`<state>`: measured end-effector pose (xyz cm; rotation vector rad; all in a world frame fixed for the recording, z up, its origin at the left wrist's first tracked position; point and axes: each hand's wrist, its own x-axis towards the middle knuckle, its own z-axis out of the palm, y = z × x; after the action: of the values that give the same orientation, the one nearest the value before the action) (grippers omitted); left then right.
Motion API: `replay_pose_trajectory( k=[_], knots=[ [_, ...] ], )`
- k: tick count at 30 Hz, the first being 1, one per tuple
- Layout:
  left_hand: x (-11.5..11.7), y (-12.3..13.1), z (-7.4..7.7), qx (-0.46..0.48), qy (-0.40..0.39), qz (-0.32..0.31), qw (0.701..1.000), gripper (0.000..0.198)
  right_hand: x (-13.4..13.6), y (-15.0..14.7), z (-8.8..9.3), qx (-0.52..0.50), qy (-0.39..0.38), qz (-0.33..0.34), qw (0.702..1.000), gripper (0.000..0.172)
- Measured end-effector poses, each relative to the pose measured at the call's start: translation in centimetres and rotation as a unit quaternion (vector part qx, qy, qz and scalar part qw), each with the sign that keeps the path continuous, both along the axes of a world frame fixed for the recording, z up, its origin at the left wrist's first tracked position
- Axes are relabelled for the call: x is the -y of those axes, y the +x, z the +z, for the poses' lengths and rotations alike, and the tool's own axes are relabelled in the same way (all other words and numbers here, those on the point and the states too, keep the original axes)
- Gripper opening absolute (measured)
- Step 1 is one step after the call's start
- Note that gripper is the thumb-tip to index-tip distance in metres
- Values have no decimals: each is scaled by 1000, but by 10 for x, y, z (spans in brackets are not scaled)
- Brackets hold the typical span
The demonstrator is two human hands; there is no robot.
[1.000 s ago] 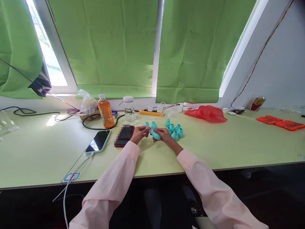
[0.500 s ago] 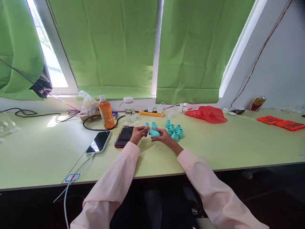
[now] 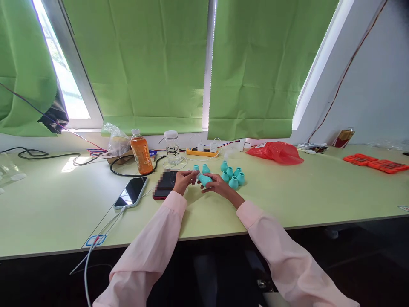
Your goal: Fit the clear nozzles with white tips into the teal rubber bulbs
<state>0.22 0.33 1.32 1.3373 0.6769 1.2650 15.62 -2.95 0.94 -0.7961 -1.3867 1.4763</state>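
My right hand [image 3: 220,186] is closed around a small turquoise vase-shaped piece [image 3: 204,181], which lies tilted with its narrow neck toward the left. The fingers of my left hand [image 3: 183,181] are pinched together right at that neck. Something pale shows at their tips, too small to name. Just behind my hands stand two similar turquoise pieces [image 3: 205,169]. To the right, several more turquoise pieces [image 3: 233,183] stand upright in a cluster.
A phone [image 3: 131,192] with a cable and a dark red-edged device [image 3: 164,185] lie left of my hands. Behind them stand an orange drink bottle [image 3: 141,153] and a clear jar [image 3: 173,149]. A yellow power strip [image 3: 193,152] and red plastic bag [image 3: 276,152] lie farther back.
The held turquoise piece has turned slightly, its wide end dipping lower in my right hand. Both hands stay in nearly the same place; the view has shifted a little.
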Motion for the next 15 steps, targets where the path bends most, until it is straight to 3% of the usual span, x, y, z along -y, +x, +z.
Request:
replay_pose_trajectory(
  k=[9,15],
  knots=[
    [0,0,-2,-20,4,9,1000,29,-4,-3,-5,19,0,-43,999,35],
    [-1,-2,-1,-23,8,24,999,30,-5,2,-1,7,-29,21,999,39]
  ],
)
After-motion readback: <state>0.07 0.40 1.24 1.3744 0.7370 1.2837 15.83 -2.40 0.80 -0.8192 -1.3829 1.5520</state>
